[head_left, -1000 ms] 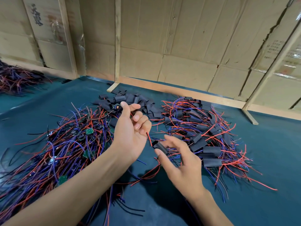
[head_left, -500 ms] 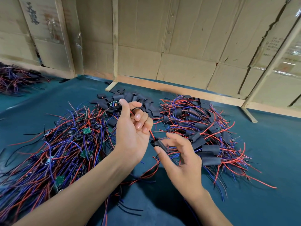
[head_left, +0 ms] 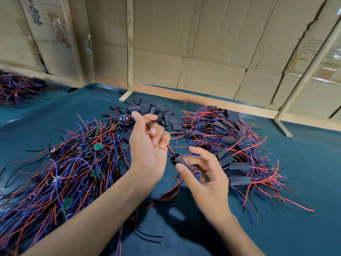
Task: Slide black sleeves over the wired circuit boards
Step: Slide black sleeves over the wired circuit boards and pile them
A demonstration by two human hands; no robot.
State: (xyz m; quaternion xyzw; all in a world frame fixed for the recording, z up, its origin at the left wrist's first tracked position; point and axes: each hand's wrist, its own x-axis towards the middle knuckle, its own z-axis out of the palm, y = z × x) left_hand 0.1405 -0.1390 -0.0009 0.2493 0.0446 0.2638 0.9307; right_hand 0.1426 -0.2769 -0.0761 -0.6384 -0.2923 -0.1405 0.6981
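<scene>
The right hand (head_left: 206, 174) pinches a short black rubbery sleeve (head_left: 178, 159) between thumb and first finger. A thin red wire (head_left: 170, 149) goes into its open top. The left hand (head_left: 147, 145) curls its fingers (head_left: 156, 133) round that wire, with a small green circuit board (head_left: 125, 118) sticking out above the thumb, over the dark green surface (head_left: 304, 182).

Workshop: wired-board heaps (head_left: 60, 163), cardboard walls (head_left: 203, 43)
</scene>
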